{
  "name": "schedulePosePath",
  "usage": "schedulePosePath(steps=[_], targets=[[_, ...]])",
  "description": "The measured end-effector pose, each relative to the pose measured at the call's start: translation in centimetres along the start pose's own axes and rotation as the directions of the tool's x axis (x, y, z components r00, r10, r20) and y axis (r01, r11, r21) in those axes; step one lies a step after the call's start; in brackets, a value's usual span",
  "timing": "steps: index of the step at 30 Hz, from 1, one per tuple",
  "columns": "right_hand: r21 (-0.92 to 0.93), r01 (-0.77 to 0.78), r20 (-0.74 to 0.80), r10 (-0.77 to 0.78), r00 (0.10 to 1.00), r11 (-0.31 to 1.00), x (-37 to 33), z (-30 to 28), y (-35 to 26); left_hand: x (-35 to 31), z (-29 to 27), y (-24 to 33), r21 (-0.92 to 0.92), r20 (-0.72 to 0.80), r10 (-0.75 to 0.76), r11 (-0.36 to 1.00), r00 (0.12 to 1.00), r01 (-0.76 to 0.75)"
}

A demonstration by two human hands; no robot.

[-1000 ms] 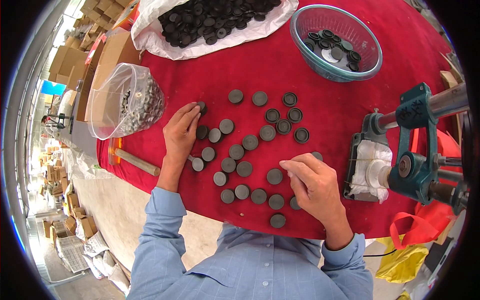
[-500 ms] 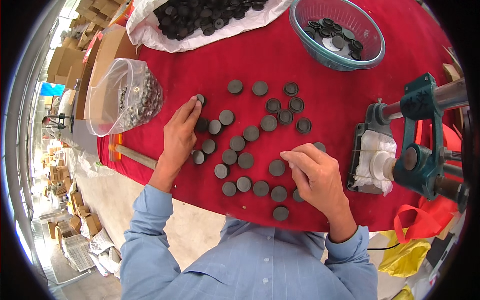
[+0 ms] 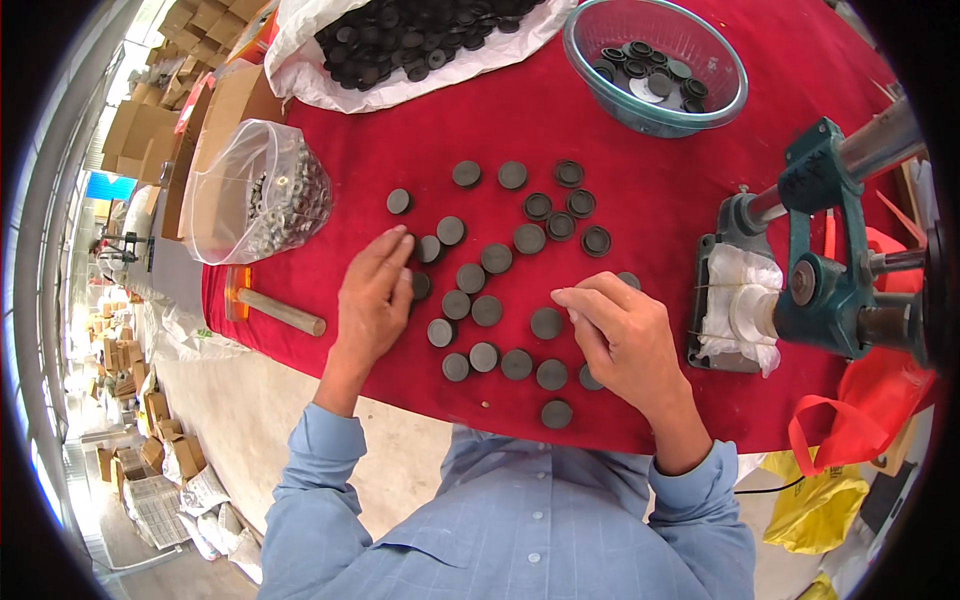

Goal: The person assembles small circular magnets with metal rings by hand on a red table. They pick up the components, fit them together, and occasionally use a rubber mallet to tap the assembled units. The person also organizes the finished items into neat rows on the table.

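a person in a light blue shirt leans over a red-covered table (image 3: 620, 150) where dark round discs (image 3: 487, 310) lie spread in loose rows. the left hand (image 3: 375, 300) rests flat, palm down, on the cloth at the left edge of the spread, fingers loose and extended, their tips touching a disc near the upper left of the cluster; it grasps nothing. the right hand (image 3: 625, 335) sits at the right edge of the spread, its thumb and forefinger pinched together just beside a disc; whether something small is held between them cannot be told. one disc (image 3: 556, 413) lies apart near the table's front edge. at the far side, a white bag (image 3: 300, 60) lies open with many more black discs, and a clear teal bowl (image 3: 655, 65) holds a few. a clear plastic bag of small metal rings (image 3: 265, 195) stands to the left, with a wooden-handled tool (image 3: 275, 310) near the table edge below it. a green hand press (image 3: 830, 270) stands at the right, white cloth beneath it.
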State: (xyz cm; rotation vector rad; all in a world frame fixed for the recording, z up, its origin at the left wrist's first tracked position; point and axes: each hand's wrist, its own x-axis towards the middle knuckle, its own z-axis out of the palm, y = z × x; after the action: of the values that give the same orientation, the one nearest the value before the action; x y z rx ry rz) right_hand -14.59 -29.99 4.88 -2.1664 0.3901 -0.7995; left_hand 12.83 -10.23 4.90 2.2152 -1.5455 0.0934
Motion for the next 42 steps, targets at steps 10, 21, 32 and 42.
schedulePosePath(steps=[10, 21, 32, 42], targets=[[0.02, -0.052, -0.026, 0.052, 0.998, 0.998, -0.2, -0.1, 0.3, 0.0, 0.6, 0.8, 0.066, 0.073, 0.047, 0.996, 0.996, -0.052], [0.105, -0.159, -0.266, 0.181, 0.947, 0.982, 0.4, -0.1, 2.0, -2.7, 1.2, -0.8, -0.027, -0.191, -0.068, 0.998, 0.979, 0.064], [-0.429, 0.12, 0.145, -0.062, 0.987, 0.895, 5.7, -1.0, 1.7, -4.9, 0.3, -3.1, -0.114, -0.226, -0.142, 0.986, 0.964, 0.118], [-0.449, -0.11, 0.188, 0.214, 0.958, 0.887, 8.3, 0.6, 4.8, -1.7, -1.6, -4.1, -0.695, -0.105, -0.482, 0.661, 0.87, 0.282]])
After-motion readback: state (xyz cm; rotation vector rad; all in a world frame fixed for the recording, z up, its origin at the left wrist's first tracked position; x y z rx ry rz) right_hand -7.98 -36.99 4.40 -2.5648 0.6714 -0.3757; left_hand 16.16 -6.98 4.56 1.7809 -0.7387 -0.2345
